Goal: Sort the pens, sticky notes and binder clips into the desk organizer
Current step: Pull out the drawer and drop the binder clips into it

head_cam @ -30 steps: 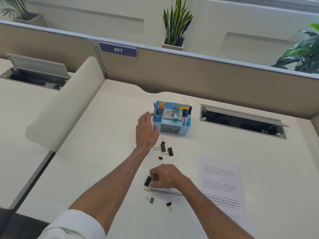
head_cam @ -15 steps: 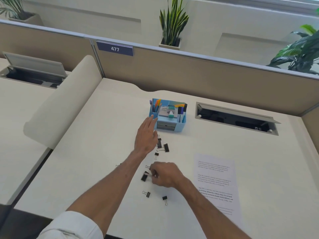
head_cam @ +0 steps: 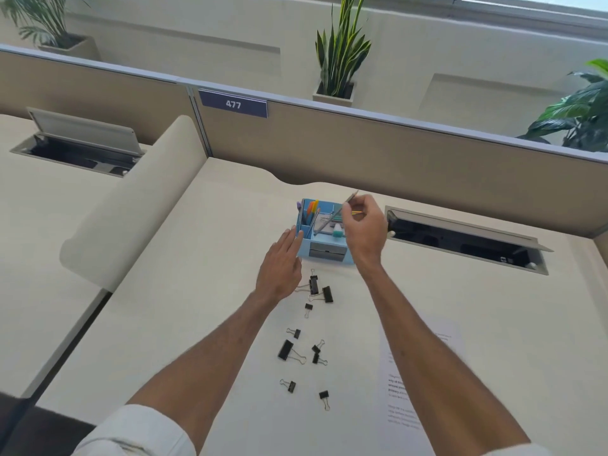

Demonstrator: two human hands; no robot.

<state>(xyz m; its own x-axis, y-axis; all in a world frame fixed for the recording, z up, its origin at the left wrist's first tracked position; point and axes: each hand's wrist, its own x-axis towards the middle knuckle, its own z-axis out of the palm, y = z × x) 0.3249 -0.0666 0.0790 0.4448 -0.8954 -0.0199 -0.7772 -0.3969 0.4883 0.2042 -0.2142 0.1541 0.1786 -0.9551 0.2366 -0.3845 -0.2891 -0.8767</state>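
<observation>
Head cam view, starting closest: a white rolled-up sleeve (head_cam: pixel 131 432) is seen at the bottom edge, and a printed sheet of paper (head_cam: pixel 424 383) is laid flat on the cream desk (head_cam: pixel 184 291) on the right side. Black binder clips are scattered loose down the middle of the desk, between the two forearms: a small one (head_cam: pixel 324 395) and another (head_cam: pixel 290 385) nearest, then a bigger clip (head_cam: pixel 285 349) with a couple of little ones just beside it, and further up a pair of large clips (head_cam: pixel 320 289) lying almost against each other. The left hand (head_cam: pixel 279 268) is held flat with fingers straight and together, nothing gripped, fingertips right at the left front corner of the blue desk organizer (head_cam: pixel 324 235); actual contact can't be confirmed. The right hand (head_cam: pixel 365 225) is raised over the organizer's right side, with a thin grey pen (head_cam: pixel 349 199) pinched between thumb and fingers, tilted, upper end pointing up and away. Orange and yellow pens (head_cam: pixel 312 209) are already stood in the organizer's left compartment, and a notepad-looking thing is tucked in the middle. An open cable hatch (head_cam: pixel 467 238) is set into the desk to the right. Behind everything, a partition with a "477" label (head_cam: pixel 233 104) is seen, with a snake plant (head_cam: pixel 340 51) beyond it.
</observation>
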